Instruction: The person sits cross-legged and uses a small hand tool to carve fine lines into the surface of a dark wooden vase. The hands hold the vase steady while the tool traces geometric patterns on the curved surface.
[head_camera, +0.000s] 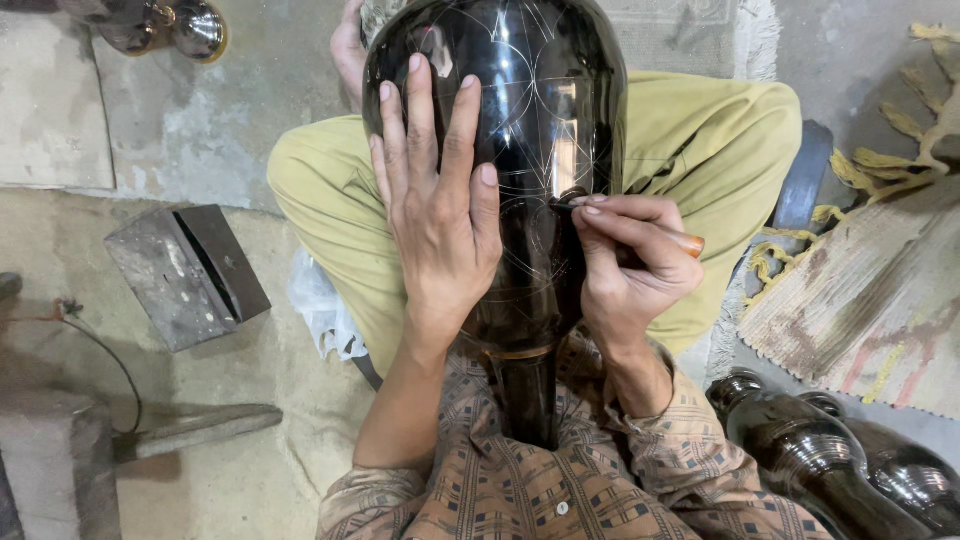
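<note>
Bare concrete floor all around. Dark glossy vase lies across the person's lap, top cut off at 12 o'clock. Left hand rests flat and open on it; right hand pinches a thin engraving tool, tip hard to see. More dark vases at 5 o'clock.

The big black vase looked shiny and smooth, maybe metal. Beside it, the woven mat was rough cloth; the floor was dull concrete.

Glossy black vase with pale scratched lines; olive-green trousers at two o'clock; brown checked shirt at six
</note>
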